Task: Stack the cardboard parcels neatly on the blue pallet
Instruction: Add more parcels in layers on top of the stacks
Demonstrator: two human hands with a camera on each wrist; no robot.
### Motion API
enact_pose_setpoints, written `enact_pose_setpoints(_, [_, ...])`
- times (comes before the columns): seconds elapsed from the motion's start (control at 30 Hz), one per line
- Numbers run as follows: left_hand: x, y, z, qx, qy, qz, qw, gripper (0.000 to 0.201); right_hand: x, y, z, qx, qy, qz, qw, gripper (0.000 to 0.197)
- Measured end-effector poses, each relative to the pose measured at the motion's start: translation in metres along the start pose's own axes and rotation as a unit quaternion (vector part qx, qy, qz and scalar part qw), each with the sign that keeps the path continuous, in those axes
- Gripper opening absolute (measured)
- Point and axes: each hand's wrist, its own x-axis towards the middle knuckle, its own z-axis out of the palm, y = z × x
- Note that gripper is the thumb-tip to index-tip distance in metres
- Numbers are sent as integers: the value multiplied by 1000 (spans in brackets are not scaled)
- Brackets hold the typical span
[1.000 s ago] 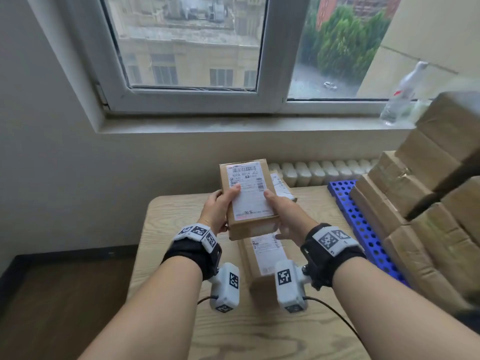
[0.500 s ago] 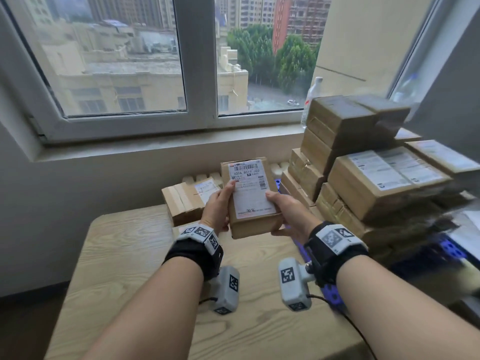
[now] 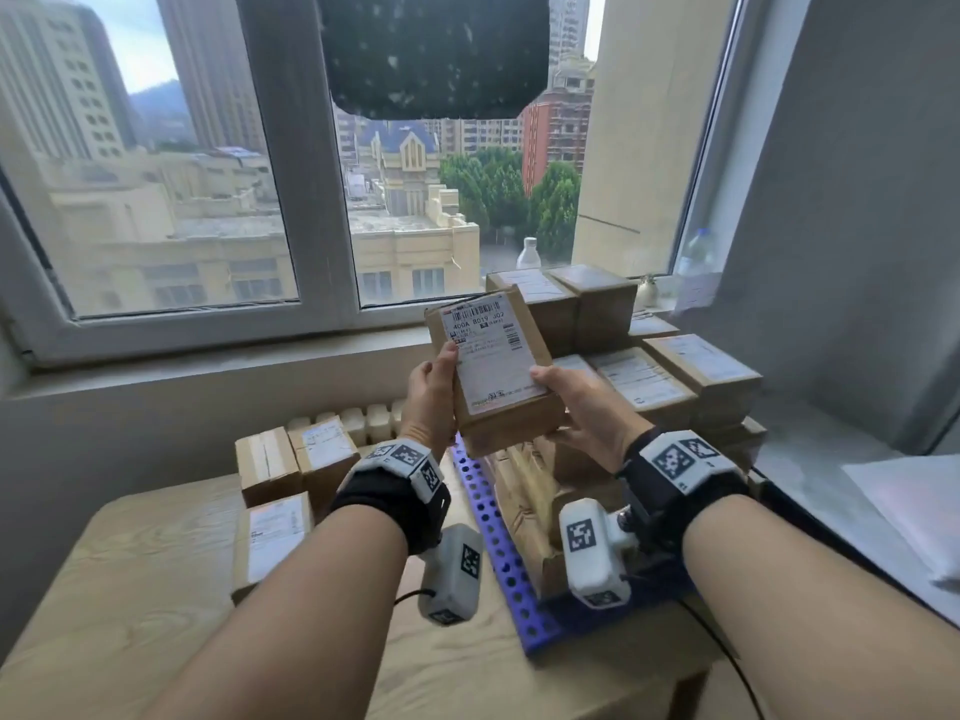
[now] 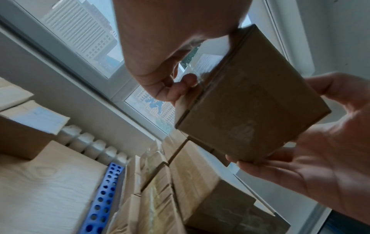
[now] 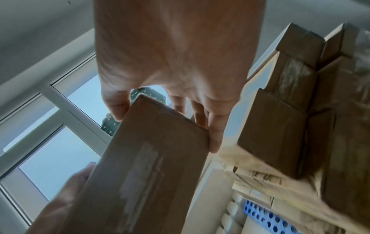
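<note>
A small cardboard parcel [image 3: 493, 366] with a white shipping label hangs in the air between both hands, label toward me. My left hand [image 3: 431, 387] grips its left edge, thumb on the label. My right hand [image 3: 576, 402] grips its right side, fingers underneath. The wrist views show the parcel's plain brown underside [image 4: 250, 101] [image 5: 140, 166]. Behind and to the right rises the stack of parcels [image 3: 649, 366] on the blue pallet [image 3: 498, 543], a few layers high. The held parcel is level with the stack's upper layers, just left of them.
Three loose parcels [image 3: 291, 465] lie on the wooden table [image 3: 130, 589] at the left. A window sill with two bottles [image 3: 529, 254] runs behind the stack, and a radiator [image 3: 358, 423] stands behind the table. A grey wall closes the right side.
Both hands have lifted the parcel and carried it right toward the stack. My view has turned right and upward, bringing the whole stack into sight.
</note>
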Motion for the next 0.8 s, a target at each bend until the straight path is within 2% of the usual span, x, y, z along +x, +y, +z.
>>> enact_pose_setpoints(0.03, [0,3,11,-5,-4,2,1000,64,-2,-3,-10,5,0,-8,1000,29])
enact_pose_setpoints(0.13, [0,11,45,-4,-25,10,1000,88,-3,-9,-41,2,18,-27,999,43])
enact_pose_setpoints(0.2, [2,16,66,15,-50,23,998,93,2,-13,-61,2,32,-33,999,45])
enact_pose_setpoints(0.43, [47,24,139,48,-81,28,995,81,35,-36,-128,6,71,-56,996,43])
enact_pose_setpoints(0.6, [91,42,193,73,-103,63,990,36,77,-63,-171,-8,94,-69,993,45])
enact_pose_setpoints(0.8, [145,60,237,119,-122,75,983,34,132,-89,-211,-29,119,-77,990,48])
